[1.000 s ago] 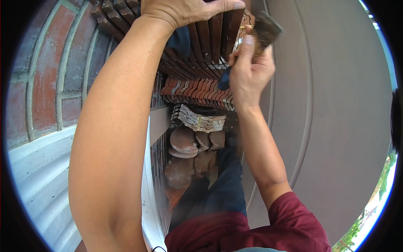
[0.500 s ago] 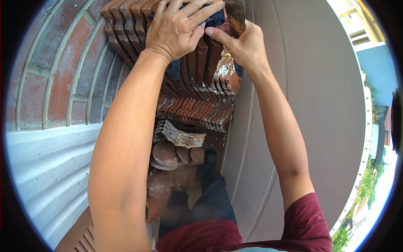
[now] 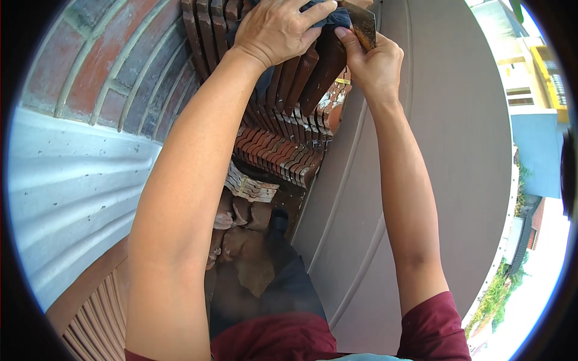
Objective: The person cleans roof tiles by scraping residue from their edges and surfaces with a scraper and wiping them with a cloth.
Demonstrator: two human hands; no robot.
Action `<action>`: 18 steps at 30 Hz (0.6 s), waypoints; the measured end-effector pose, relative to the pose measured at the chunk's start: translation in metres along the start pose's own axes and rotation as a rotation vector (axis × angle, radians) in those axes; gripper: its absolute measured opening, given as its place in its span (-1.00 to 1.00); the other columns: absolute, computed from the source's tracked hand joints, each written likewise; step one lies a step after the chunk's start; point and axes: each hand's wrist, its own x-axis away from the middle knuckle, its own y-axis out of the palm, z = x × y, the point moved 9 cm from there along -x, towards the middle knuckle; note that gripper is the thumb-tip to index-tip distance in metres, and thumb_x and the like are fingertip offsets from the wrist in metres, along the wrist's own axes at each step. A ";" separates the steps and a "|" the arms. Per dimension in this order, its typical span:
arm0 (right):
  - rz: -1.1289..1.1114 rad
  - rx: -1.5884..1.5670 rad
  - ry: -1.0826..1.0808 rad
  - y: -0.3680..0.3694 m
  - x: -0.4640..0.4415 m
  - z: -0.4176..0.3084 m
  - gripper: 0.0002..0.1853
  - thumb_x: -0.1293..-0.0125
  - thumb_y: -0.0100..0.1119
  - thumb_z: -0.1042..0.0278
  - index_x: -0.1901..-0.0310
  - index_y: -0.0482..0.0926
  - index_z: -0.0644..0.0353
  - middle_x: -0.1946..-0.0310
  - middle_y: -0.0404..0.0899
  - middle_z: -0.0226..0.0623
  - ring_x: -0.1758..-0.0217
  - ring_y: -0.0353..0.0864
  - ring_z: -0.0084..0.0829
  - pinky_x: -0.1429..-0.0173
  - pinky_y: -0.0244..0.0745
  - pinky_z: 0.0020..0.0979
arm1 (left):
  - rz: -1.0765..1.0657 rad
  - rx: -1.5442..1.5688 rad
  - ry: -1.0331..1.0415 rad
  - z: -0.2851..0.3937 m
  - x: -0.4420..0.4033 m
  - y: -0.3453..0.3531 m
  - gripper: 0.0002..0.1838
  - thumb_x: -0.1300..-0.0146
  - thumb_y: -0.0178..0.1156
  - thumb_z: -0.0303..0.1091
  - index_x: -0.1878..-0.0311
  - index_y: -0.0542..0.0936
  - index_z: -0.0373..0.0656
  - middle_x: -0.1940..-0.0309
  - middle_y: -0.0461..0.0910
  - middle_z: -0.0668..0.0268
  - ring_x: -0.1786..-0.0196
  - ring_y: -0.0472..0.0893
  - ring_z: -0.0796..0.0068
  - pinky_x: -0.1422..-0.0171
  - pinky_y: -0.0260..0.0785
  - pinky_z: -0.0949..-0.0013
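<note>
My left hand is at the top of the view, its fingers bent over a bunched dark blue cloth and gripping it. To its right, my right hand grips a flat, rust-stained plate that looks like metal, its thumb pointing up toward the cloth. The plate's upper part is cut off by the frame. Under both hands stand reddish-brown roof tiles, packed on edge in a row. Part of the cloth hangs down below my left hand, against the tiles.
A brick wall and white corrugated sheeting run along the left. A smooth grey panel curves along the right. Lower down lie more stacked tiles, a pale tile stack and rounded brown tiles near my legs.
The view has turned and shifted, so both hands and the plate appear farther right. My left hand still grips the cloth and my right hand the plate.
</note>
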 end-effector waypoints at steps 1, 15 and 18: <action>-0.006 0.012 -0.015 0.001 -0.001 -0.002 -0.72 -0.34 0.47 0.13 0.23 0.81 0.22 0.69 0.59 -0.21 0.64 0.44 -0.52 0.39 0.48 -0.38 | 0.020 -0.097 0.034 0.002 0.001 -0.002 -0.45 -0.09 0.46 -0.30 -0.20 0.62 -0.11 -0.11 0.52 0.09 -0.23 0.54 -0.04 -0.35 0.41 0.05; 0.000 0.024 -0.007 0.000 -0.003 -0.006 -0.74 -0.33 0.46 0.16 0.21 0.81 0.22 0.64 0.64 -0.12 0.60 0.61 -0.29 0.29 0.56 -0.27 | 0.643 0.636 -1.529 0.121 0.219 0.066 -0.65 -0.47 0.27 -0.39 -0.18 0.63 -0.46 -0.01 0.70 0.15 0.01 0.67 0.45 -0.17 0.48 0.39; -0.003 -0.015 -0.012 0.001 -0.003 -0.006 -0.74 -0.32 0.46 0.17 0.21 0.81 0.22 0.64 0.64 -0.11 0.59 0.63 -0.25 0.28 0.57 -0.25 | 0.646 0.337 -1.115 0.112 0.126 0.054 -0.54 -0.44 0.19 -0.52 -0.36 0.51 -0.45 -0.27 0.58 -0.02 -0.18 0.63 0.22 -0.29 0.46 0.24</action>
